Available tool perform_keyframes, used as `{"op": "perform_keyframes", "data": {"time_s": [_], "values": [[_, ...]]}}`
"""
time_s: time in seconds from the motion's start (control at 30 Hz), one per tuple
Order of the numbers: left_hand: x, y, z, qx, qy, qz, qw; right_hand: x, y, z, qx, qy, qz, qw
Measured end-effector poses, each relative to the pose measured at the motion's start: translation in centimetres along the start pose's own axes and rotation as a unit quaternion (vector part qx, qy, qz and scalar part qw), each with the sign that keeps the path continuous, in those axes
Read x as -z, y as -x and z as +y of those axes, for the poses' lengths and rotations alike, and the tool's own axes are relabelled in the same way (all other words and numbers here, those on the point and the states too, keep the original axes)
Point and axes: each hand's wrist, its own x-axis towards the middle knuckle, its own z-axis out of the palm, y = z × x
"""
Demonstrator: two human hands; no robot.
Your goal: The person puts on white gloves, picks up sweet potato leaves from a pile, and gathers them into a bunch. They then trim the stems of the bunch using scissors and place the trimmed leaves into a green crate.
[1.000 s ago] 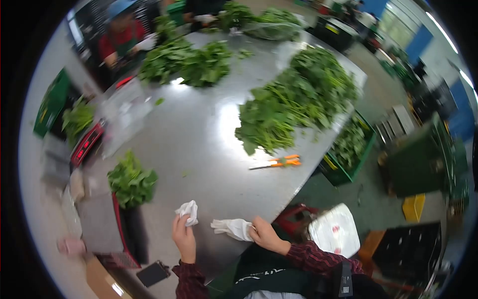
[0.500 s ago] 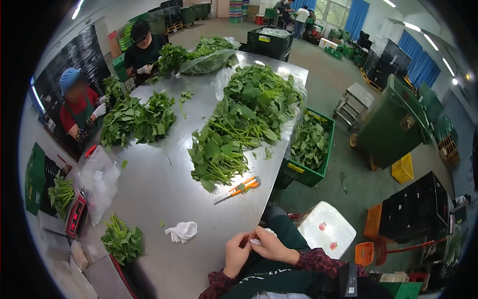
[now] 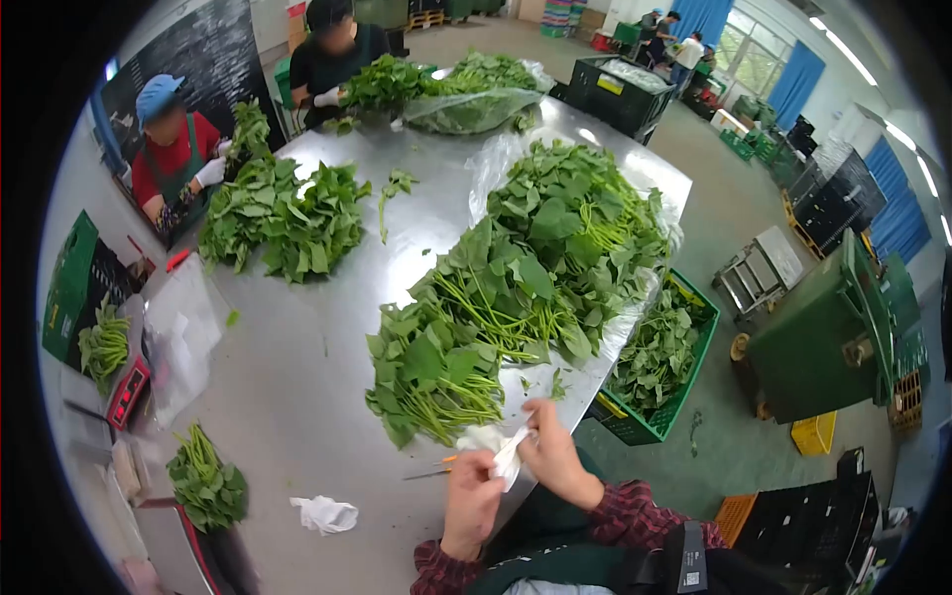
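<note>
In front of me, over the table's near edge, my left hand (image 3: 471,504) and my right hand (image 3: 557,456) are both closed on a thin white glove (image 3: 510,458), stretched between their fingers. Part of it spreads out behind the left fingers. Another crumpled white glove (image 3: 324,515) lies on the metal table (image 3: 297,416) to the left. Just beyond my hands is a bunch of leafy green stems (image 3: 436,372), at the near end of a long heap of greens (image 3: 555,228). An orange-handled cutter (image 3: 428,475) lies partly hidden behind my left hand.
Two people work across the table at greens (image 3: 283,223). At left are a plastic bag (image 3: 178,337), a red scale (image 3: 129,392) and a small bunch (image 3: 205,481). A green crate of leaves (image 3: 654,347) stands right of the table, with a large green bin (image 3: 818,337) farther off.
Both hands have moved forward and up from my lap, and the white glove is now spread out between them. My view has shifted, and my hands now cover most of the orange cutter.
</note>
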Motion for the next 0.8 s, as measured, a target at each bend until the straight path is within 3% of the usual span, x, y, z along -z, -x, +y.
{"op": "perform_keyframes", "data": {"time_s": [0.03,0.07,0.1,0.17,0.2,0.27,0.3,0.33,0.37,0.4,0.47,0.5,0.67,0.73,0.8], "values": [[-1.1,-0.8,-1.4,-0.027,-0.098,-0.008,0.995,1.3,-0.9,0.8,-0.033,-0.067,0.009,0.997],[-2.0,-1.5,-2.8,-0.053,-0.196,-0.018,0.979,3.2,-1.6,1.0,-0.130,-0.251,-0.046,0.958],[-2.6,-2.3,-4.4,-0.080,-0.243,-0.009,0.967,4.4,-1.5,1.9,-0.154,-0.356,-0.047,0.920],[-4.5,-2.9,-7.0,-0.078,-0.266,0.016,0.961,7.7,-0.7,3.1,-0.215,-0.561,-0.073,0.796],[-5.4,-3.0,-8.6,-0.080,-0.287,0.036,0.954,9.5,-0.1,4.1,-0.212,-0.563,-0.082,0.795],[-5.5,-3.6,-12.9,-0.133,-0.335,0.043,0.932,12.8,1.6,6.8,-0.210,-0.644,-0.156,0.719],[-6.2,-3.8,-14.9,-0.194,-0.403,0.013,0.894,14.5,2.6,8.2,-0.214,-0.660,-0.205,0.690],[-6.8,-3.8,-16.8,-0.248,-0.468,-0.017,0.848,15.6,3.5,9.7,-0.182,-0.640,-0.209,0.716],[-7.2,-3.4,-18.6,-0.156,-0.423,-0.029,0.892,16.9,4.2,11.1,-0.177,-0.641,-0.198,0.720],[-7.5,-2.5,-20.3,0.044,-0.296,0.013,0.954,18.3,4.7,12.3,-0.173,-0.642,-0.185,0.723],[-9.4,-2.0,-23.0,0.032,-0.211,-0.009,0.977,21.6,5.4,14.2,-0.177,-0.641,-0.133,0.735],[-10.1,-2.0,-23.8,-0.008,-0.263,-0.029,0.964,22.4,5.8,15.5,-0.175,-0.633,-0.117,0.745],[-11.9,-1.3,-25.8,0.034,-0.137,-0.062,0.988,23.6,7.5,19.4,-0.177,-0.608,-0.057,0.772],[-14.1,-0.5,-25.3,0.219,-0.080,-0.121,0.965,24.2,7.7,20.4,-0.176,-0.613,-0.037,0.769],[-14.0,-0.1,-26.6,0.252,-0.080,-0.143,0.954,24.7,7.9,20.5,-0.161,-0.632,-0.033,0.757]]}}
